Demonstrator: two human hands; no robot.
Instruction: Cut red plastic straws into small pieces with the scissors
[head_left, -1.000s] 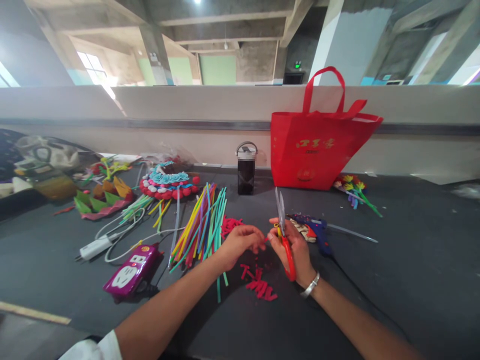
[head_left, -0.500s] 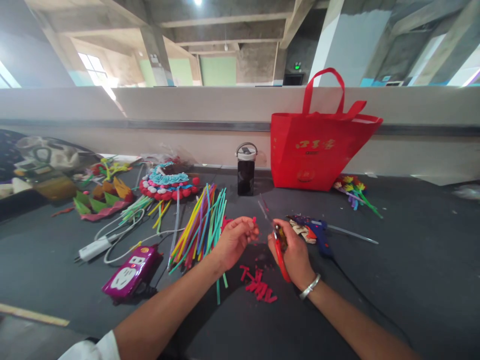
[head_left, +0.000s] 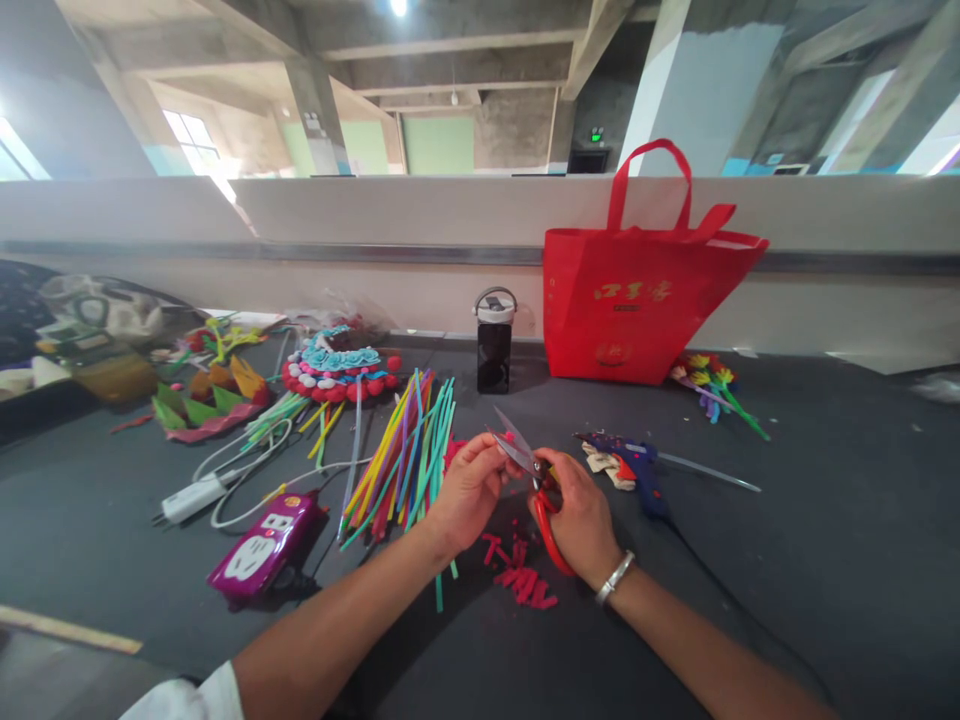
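In my right hand (head_left: 586, 515) is a pair of red-handled scissors (head_left: 551, 530), its blades apart and pointing up and left. The blades reach the fingertips of my left hand (head_left: 471, 490), which pinches a small red piece (head_left: 510, 440), partly hidden by the fingers and blades. Below the hands lies a pile of cut red strips (head_left: 529, 585) on the dark table. More red material (head_left: 454, 452) shows just behind my left hand. To the left of that hand lies a bundle of coloured pipe cleaners (head_left: 394, 455).
A blue glue gun (head_left: 641, 465) with a clear stick and cord lies right. A red bag (head_left: 637, 300) and a tumbler (head_left: 494, 345) stand behind. A purple power socket (head_left: 266, 550), a white plug (head_left: 193, 497), cables and handmade flower pieces (head_left: 341, 365) spread across the left.
The scissors have swung left, their blades opening around the red piece at my left fingertips. My left hand has shifted slightly, still pinching. The pile of red strips looks the same.
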